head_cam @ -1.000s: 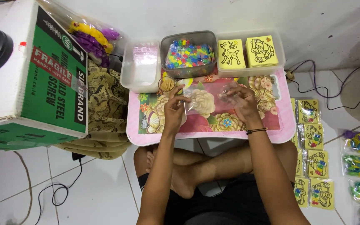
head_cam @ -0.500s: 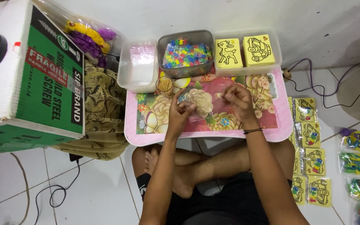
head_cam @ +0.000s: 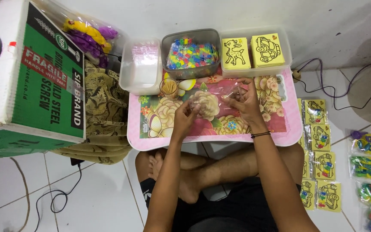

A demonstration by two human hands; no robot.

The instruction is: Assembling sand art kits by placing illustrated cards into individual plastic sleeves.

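I sit cross-legged at a low pink table (head_cam: pixel 293 129) with a flowered top. My left hand (head_cam: pixel 186 115) and my right hand (head_cam: pixel 245 103) both pinch a clear plastic bag (head_cam: pixel 216 98) stretched between them over the tabletop. The bag is hard to see against the flowers, and what it contains cannot be made out. A small clear cup (head_cam: pixel 168 88) stands just beyond my left hand.
At the table's far edge stand a clear tub of plastic bags (head_cam: pixel 141 68), a grey tub of small coloured pieces (head_cam: pixel 190 55) and a tub with yellow picture cards (head_cam: pixel 254 52). A large cardboard box (head_cam: pixel 26 77) is at the left. Packed yellow cards (head_cam: pixel 318 154) and coloured packs (head_cam: pixel 368 167) lie on the floor at right.
The view has shifted slightly. My hands stay over the table's middle, still working the clear bag between them; my left hand has dropped a little toward me.
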